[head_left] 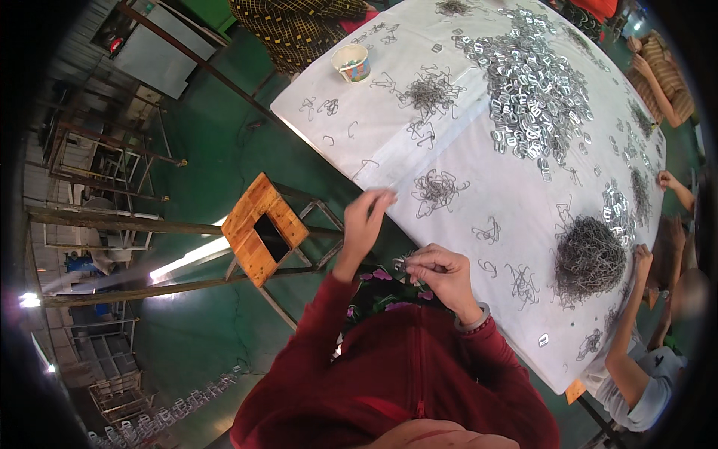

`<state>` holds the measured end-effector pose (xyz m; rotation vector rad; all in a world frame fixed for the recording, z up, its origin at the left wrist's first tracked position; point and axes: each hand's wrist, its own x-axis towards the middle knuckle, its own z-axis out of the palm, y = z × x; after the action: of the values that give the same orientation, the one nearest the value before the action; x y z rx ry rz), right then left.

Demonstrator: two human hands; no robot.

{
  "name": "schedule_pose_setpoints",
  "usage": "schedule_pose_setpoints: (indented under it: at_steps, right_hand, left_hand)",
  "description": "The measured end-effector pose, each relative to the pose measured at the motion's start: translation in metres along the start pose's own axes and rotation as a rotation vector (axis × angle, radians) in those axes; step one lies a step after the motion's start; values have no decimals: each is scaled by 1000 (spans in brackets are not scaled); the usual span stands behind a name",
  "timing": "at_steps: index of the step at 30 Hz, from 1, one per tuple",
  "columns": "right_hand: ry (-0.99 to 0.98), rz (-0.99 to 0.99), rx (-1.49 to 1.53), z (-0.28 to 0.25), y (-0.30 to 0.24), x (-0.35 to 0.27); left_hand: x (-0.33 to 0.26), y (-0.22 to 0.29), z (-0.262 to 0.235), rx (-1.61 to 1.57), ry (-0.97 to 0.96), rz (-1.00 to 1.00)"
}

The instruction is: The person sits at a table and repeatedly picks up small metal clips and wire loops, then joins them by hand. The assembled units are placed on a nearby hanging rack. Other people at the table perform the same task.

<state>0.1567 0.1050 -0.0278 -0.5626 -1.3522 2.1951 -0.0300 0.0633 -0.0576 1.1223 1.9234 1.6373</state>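
My right hand point(447, 275) is closed, thumb and fingers pinching a small bunch of grey metal pieces point(404, 264) in front of my lap. Their exact shape is too small to make out. My left hand point(363, 228) is raised beside the table's near left edge, fingers pointing toward the white-covered table point(467, 161); the fingertips are smeared by motion, and I cannot see whether anything is between them. Closest to both hands on the table is a loose pile of bent wire hooks point(437, 191). Further hooks point(488, 230) lie scattered to its right.
A large heap of flat metal buckles point(535, 93) covers the table's far middle. A dense wire mound point(591, 258) sits at right. A paper tub point(351, 63) stands far left. Left of the table is a wooden stool point(253, 238). Other people's hands point(642, 258) work along the right side.
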Motion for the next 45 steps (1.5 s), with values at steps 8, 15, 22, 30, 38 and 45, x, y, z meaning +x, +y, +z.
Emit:
schedule_pose_setpoints:
  at_steps: [8, 15, 22, 30, 38, 45]
  right_hand:
    - [-77, 21, 17, -3, -1, -5]
    - [-32, 19, 33, -6, 1, -3]
    - [-18, 85, 32, 4, -1, -10]
    - [48, 8, -43, 10, 2, -19]
    - [176, -2, -75, 9, 5, -18]
    - [196, -94, -26, 19, 0, -14]
  left_hand:
    - [141, -66, 69, 714, -186, 227]
    - [140, -58, 69, 966, -249, 248]
    - [142, -71, 34, 940, -192, 253]
    - [80, -18, 7, 325, -78, 65]
    - [-59, 75, -26, -139, -339, -14]
    - [-73, 81, -19, 162, -175, 233]
